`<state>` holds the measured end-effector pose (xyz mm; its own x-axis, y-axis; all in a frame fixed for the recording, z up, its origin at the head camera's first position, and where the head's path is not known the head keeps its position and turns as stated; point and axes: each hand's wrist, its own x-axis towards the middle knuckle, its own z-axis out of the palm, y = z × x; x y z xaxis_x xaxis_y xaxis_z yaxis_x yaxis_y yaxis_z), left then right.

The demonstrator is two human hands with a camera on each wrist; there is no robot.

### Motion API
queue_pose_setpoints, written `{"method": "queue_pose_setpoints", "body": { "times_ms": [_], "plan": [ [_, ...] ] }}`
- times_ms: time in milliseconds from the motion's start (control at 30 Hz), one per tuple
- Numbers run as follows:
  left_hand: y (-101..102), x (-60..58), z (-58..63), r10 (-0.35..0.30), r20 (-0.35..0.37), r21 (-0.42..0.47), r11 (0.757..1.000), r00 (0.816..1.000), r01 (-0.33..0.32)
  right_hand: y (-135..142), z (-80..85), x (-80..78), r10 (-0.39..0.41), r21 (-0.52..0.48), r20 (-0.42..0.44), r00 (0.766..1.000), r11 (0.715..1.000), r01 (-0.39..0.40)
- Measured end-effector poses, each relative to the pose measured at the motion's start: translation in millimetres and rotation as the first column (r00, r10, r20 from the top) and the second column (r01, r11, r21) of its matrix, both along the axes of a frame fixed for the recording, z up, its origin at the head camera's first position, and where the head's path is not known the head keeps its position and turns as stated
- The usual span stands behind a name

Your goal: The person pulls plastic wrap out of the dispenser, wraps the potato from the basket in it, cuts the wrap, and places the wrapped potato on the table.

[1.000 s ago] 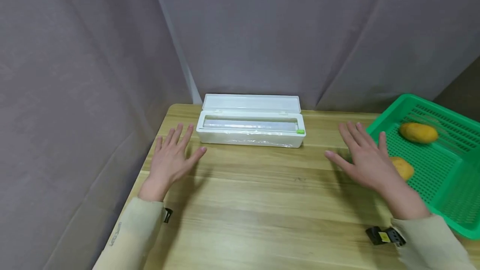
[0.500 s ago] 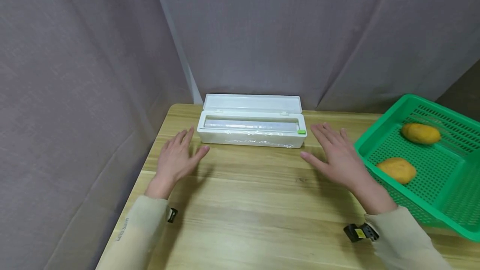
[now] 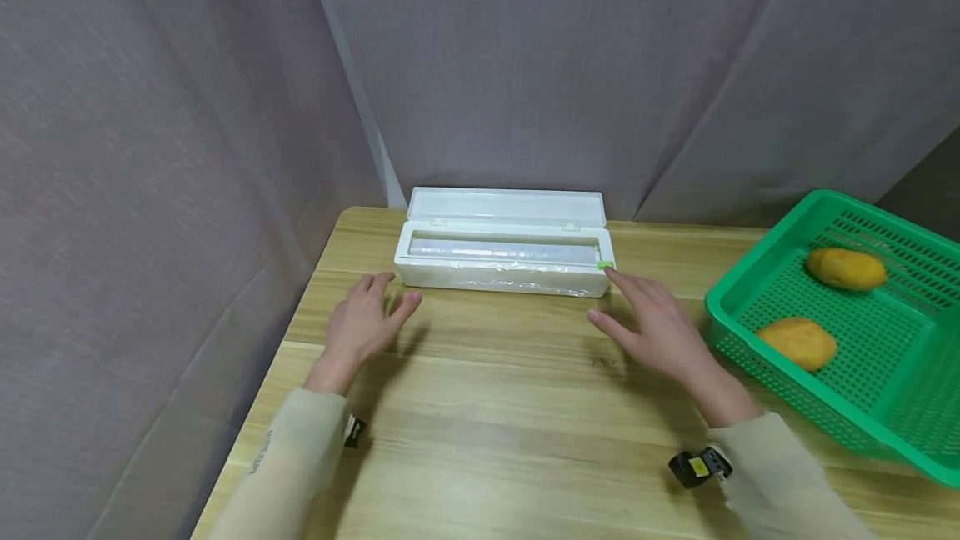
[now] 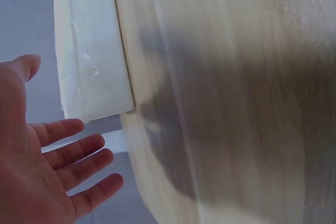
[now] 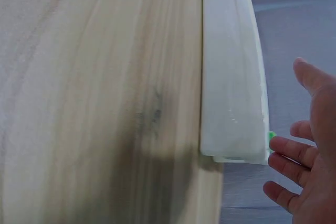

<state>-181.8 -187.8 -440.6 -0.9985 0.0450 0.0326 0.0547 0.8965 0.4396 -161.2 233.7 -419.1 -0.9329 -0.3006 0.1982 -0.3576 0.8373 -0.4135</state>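
Observation:
A white cling film dispenser box lies near the table's back edge, its lid tipped back. Inside shows a roll of clear film, and some film hangs wrinkled over the front. A green slider sits at the box's right end. My left hand hovers by the left end, fingers relaxed and holding nothing. At the right end is my right hand, its fingertips close to the green slider and its thumb apart. In the left wrist view, the left fingers are spread loosely beside the box.
A green plastic basket stands at the right with two yellow mangoes in it. The wooden table spreads in front of the box. Grey curtains hang behind and to the left.
Both hands have moved inward toward the ends of the box, the right one travelling farther left, away from the basket. The box and mangoes have stayed put.

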Motion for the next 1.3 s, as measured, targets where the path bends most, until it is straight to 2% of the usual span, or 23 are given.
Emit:
{"method": "queue_pose_setpoints", "body": {
  "times_ms": [200,333,533,700,933,1200,1300],
  "plan": [
    [4,-5.4,-6.9,0.018,0.014,0.056,0.998,1.000,-0.019,1,-8.4,-1.3,-0.036,-0.053,0.118,0.992,0.998,0.042],
    [6,-8.6,-11.4,0.024,-0.004,0.089,0.996,1.000,-0.023,2,-16.4,-4.0,-0.034,-0.110,0.137,0.990,0.993,0.050],
    [11,-14.5,-16.8,0.034,-0.017,0.187,0.982,0.999,-0.030,3,-29.0,-10.5,-0.036,-0.179,0.170,0.985,0.982,0.067],
    [14,-20.9,-20.2,0.061,0.008,0.306,0.950,0.998,-0.060,4,-36.2,-15.8,-0.047,-0.220,0.219,0.975,0.971,0.096],
    [17,-26.2,-24.0,0.081,0.033,0.441,0.893,0.996,-0.087,4,-44.8,-21.9,-0.038,-0.297,0.231,0.972,0.949,0.107],
    [23,-29.5,-24.1,0.124,0.052,0.487,0.863,0.991,-0.134,-4,-50.5,-31.2,-0.063,-0.330,0.260,0.964,0.932,0.150],
    [27,-30.7,-24.1,0.154,0.063,0.516,0.841,0.986,-0.164,-7,-52.8,-34.6,-0.073,-0.352,0.271,0.960,0.921,0.170]
  ]
}}
